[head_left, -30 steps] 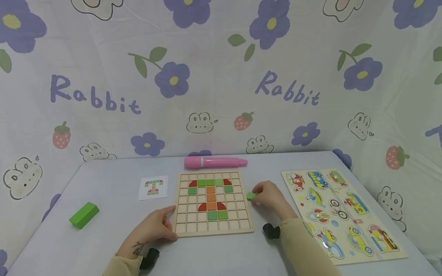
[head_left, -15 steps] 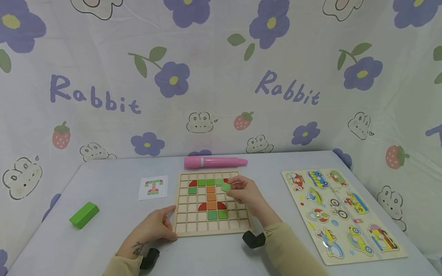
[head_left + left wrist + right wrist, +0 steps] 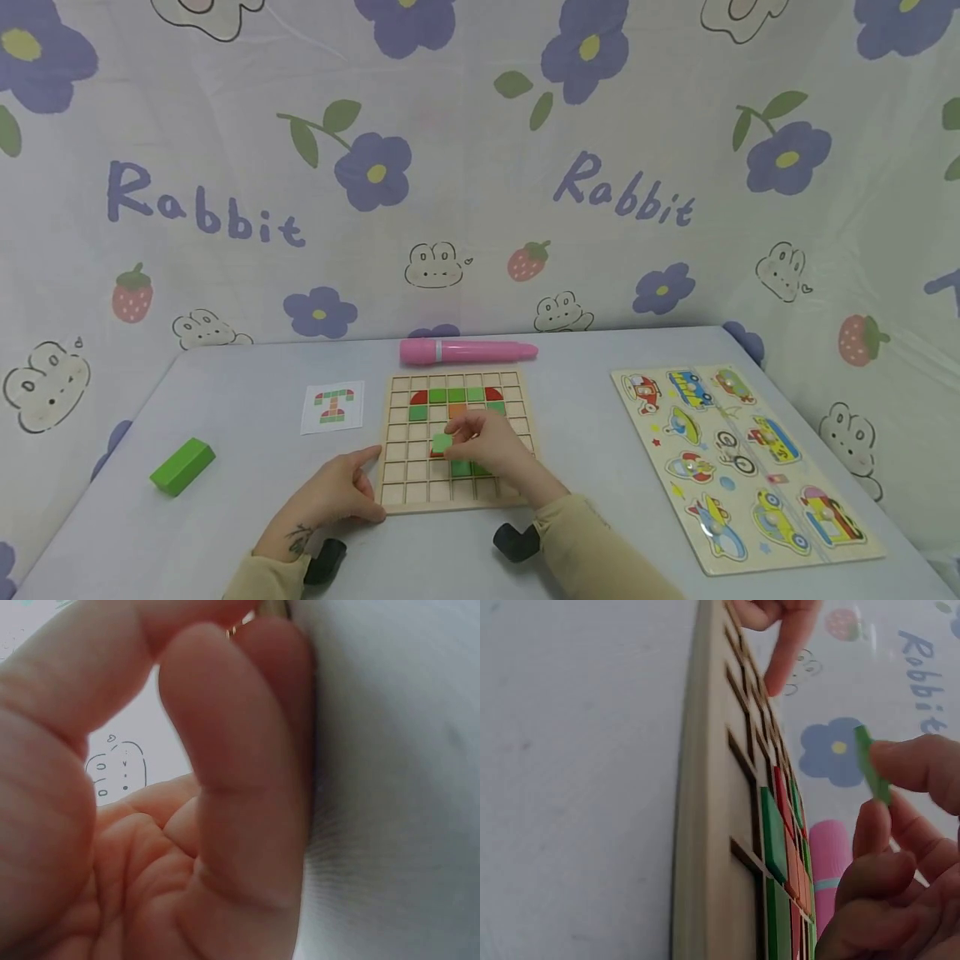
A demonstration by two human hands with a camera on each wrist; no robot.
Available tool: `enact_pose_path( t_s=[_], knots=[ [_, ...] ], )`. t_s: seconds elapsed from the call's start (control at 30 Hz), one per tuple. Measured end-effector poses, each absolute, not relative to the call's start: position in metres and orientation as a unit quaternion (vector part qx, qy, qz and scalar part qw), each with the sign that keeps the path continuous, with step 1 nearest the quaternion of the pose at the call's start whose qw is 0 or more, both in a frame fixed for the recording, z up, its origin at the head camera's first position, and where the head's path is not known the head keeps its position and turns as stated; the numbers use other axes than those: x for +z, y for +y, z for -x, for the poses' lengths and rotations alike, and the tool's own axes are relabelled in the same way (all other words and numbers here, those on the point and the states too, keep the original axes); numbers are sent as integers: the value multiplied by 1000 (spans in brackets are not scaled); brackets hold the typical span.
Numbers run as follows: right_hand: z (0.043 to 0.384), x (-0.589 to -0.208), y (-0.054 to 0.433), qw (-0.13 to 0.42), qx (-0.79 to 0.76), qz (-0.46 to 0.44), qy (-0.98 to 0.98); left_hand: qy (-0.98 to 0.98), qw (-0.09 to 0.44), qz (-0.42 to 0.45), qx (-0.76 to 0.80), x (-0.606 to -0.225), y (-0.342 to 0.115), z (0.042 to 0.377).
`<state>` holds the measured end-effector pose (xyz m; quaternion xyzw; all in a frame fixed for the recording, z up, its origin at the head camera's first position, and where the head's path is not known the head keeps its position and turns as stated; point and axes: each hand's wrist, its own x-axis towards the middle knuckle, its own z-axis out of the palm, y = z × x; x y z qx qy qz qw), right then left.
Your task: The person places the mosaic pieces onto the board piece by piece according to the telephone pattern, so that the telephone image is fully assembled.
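In the head view my right hand [image 3: 491,446] pinches a small green square tile [image 3: 441,442] between thumb and fingers, over the middle of the wooden grid board [image 3: 418,510]. The right wrist view shows that green tile [image 3: 871,765] lifted above the grid. Red, green and orange tiles lie in the board's cells, some hidden under my right hand. My left hand [image 3: 333,492] rests at the board's left edge, index finger and thumb touching it at two spots. In the left wrist view the fingers of my left hand [image 3: 240,765] lie close along the tabletop.
A pattern card [image 3: 332,408] lies left of the board, and a green block [image 3: 183,467] farther left. Behind the board is a pink marker [image 3: 480,352]. To the right lies a vehicle puzzle board [image 3: 750,467]. A printed curtain [image 3: 480,192] hangs behind the table.
My right hand picked up the green tile beside the board's right edge and carried it left, across the upper right cells to the middle. My left hand has stayed in place.
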<state>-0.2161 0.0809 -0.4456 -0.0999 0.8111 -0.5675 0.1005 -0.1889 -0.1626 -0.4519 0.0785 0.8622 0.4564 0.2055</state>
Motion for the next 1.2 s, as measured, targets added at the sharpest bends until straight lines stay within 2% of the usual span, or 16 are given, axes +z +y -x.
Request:
enact_pose_path(
  t_s=[0.43, 1.2],
  knots=[
    [207, -450, 65, 103, -395, 105, 907, 861, 204, -78, 459, -452, -163, 189],
    [204, -444, 60, 107, -377, 91, 916, 868, 200, -68, 449, -452, -163, 187]
  ],
)
